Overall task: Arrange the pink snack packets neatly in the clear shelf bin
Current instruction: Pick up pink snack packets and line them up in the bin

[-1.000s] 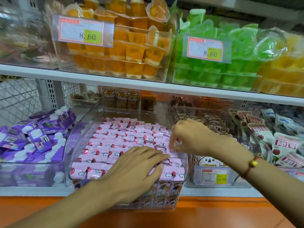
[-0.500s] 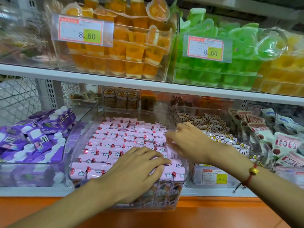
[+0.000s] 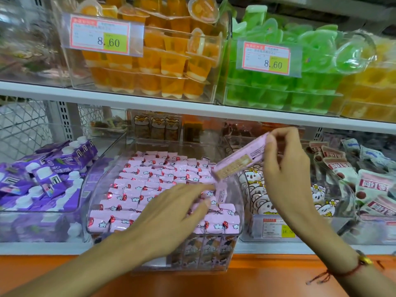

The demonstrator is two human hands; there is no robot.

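One pink packet (image 3: 241, 159) is up in the air, tilted, over the right side of the clear bin (image 3: 240, 198). The right hand (image 3: 287, 174) pinches its top end with thumb and fingers, and the rest of the packet hangs out to the left of the hand. Many more pink packets (image 3: 150, 185) lie in rows inside the bin. The left hand (image 3: 173, 213) rests flat on them with its fingers spread out. A bin of purple cartons (image 3: 51, 168) stands just beside it on the left.
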